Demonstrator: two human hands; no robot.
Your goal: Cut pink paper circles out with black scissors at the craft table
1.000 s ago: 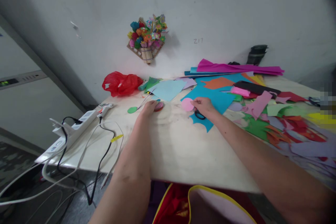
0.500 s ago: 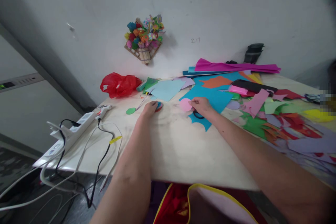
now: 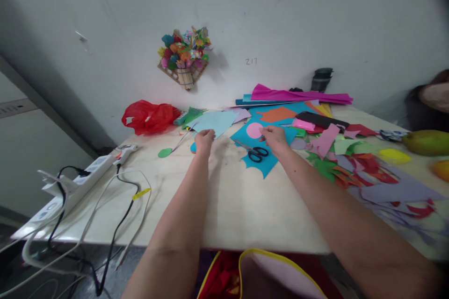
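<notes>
Between the fingers of my right hand is a pink paper circle, held above a large blue sheet. Black-handled scissors lie on that sheet, just below the hand. My left hand is raised a little over the table with its fingers pressed together; whether they pinch anything is too small to tell. A blue disc shows partly behind its wrist. Further left, a green circle lies flat at the end of a thin strip.
Coloured paper scraps cover the right side, near a black phone-like object and a green fruit. A red plastic bag sits at the back left. A power strip with cables runs along the left edge.
My left hand has come away from the blue and red discs. My right hand has moved the pink circle over the blue sheet, uncovering the scissors. The view has shifted slightly.
</notes>
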